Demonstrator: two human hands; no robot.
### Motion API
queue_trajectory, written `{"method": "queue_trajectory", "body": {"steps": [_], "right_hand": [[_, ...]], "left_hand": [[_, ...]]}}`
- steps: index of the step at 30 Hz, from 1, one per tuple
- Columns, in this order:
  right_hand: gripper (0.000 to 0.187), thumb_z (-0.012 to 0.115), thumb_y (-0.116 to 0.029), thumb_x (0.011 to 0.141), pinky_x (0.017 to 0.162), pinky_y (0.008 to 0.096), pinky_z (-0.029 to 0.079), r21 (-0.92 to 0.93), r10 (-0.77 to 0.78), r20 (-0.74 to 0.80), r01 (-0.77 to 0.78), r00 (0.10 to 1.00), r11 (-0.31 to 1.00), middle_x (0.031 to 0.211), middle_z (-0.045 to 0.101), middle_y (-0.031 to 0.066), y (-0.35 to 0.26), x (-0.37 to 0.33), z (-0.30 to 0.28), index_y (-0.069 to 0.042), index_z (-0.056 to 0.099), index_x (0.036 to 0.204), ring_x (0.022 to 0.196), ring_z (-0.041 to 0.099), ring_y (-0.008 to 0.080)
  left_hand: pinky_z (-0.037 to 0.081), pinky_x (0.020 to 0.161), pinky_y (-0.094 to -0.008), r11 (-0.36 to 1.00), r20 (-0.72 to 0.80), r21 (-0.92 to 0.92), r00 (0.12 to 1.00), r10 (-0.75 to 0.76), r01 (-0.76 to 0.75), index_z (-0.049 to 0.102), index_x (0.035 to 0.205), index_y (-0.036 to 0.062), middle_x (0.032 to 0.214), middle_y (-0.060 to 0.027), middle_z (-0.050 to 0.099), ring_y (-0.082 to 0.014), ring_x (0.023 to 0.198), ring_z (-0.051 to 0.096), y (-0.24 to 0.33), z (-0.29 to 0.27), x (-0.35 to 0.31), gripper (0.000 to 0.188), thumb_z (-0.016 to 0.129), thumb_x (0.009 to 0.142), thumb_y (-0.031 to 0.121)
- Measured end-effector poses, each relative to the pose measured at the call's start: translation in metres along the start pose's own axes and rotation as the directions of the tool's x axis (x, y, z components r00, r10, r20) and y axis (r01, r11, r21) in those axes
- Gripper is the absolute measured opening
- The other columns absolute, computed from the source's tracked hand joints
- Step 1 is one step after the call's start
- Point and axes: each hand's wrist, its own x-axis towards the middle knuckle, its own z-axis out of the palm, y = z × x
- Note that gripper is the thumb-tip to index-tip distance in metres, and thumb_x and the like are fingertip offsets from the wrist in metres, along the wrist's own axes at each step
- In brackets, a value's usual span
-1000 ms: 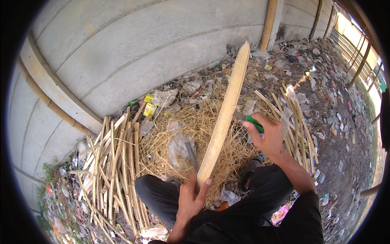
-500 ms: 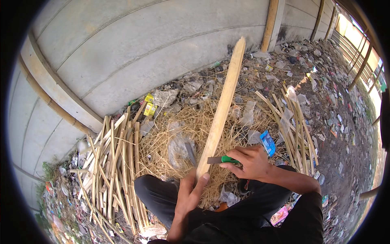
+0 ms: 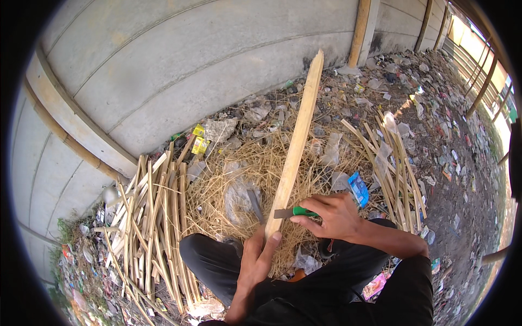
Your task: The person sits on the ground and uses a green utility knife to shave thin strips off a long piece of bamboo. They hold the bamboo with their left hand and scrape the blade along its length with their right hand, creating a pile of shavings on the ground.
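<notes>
A long, pale strip of split bamboo or wood (image 3: 296, 146) rises from my lap toward the wall, its far end ragged. My left hand (image 3: 255, 258) is closed round its near end, thumb on top. From the right, my right hand (image 3: 331, 214) grips the green handle of a knife (image 3: 284, 213). The knife's short, broad grey blade lies across the strip, just above my left thumb. Left of the strip, another grey blade-like piece (image 3: 254, 205) rests by a clear plastic bag (image 3: 235, 201) on the shavings.
Many split strips (image 3: 157, 233) lie heaped at left, and a smaller bundle (image 3: 399, 174) lies at right. Straw-like shavings (image 3: 212, 185) cover the ground between them. A blue packet (image 3: 358, 189) sits beyond my right hand. A concrete wall (image 3: 206, 60) stands behind; litter (image 3: 457, 179) is strewn to the right.
The strip's far end has swung slightly left and looks narrower, as if turned a little. The knife and my right hand have shifted slightly left with it.
</notes>
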Motion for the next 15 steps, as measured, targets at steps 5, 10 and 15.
{"method": "queue_trajectory", "body": {"steps": [5,10,15], "right_hand": [[0.031,0.079,-0.045,0.099,0.047,0.0330,0.051,-0.041,-0.023,-0.007,0.023,1.000,0.999,0.078,0.076,0.0014,-0.0018,0.0017,-0.0033,-0.014,0.076,0.096,0.055,0.071,0.0191],[0.031,0.079,-0.046,0.100,0.047,0.0328,0.051,-0.065,-0.045,-0.029,0.043,0.999,0.997,0.075,0.073,0.0003,-0.0008,0.0019,-0.0033,-0.015,0.076,0.097,0.054,0.070,0.0187],[0.030,0.080,-0.046,0.099,0.047,0.0324,0.050,-0.101,-0.043,-0.031,0.040,0.999,0.994,0.072,0.070,-0.0009,0.0020,0.0022,-0.0032,-0.016,0.076,0.097,0.053,0.068,0.0179]], "left_hand": [[0.051,0.073,-0.0406,0.999,0.005,0.051,1.000,-0.004,0.004,0.068,0.127,-0.0053,0.084,-0.0182,0.071,-0.0250,0.073,0.065,0.0081,-0.0025,-0.0029,0.038,0.063,0.110,0.028],[0.051,0.074,-0.0417,0.999,0.008,0.041,1.000,0.027,-0.027,0.068,0.128,-0.0058,0.085,-0.0193,0.071,-0.0259,0.074,0.066,0.0032,-0.0030,-0.0031,0.039,0.062,0.110,0.029],[0.051,0.074,-0.0419,0.999,0.003,0.035,1.000,0.022,-0.022,0.068,0.128,-0.0058,0.084,-0.0192,0.071,-0.0260,0.076,0.066,-0.0011,-0.0033,-0.0046,0.040,0.061,0.111,0.029]]}}
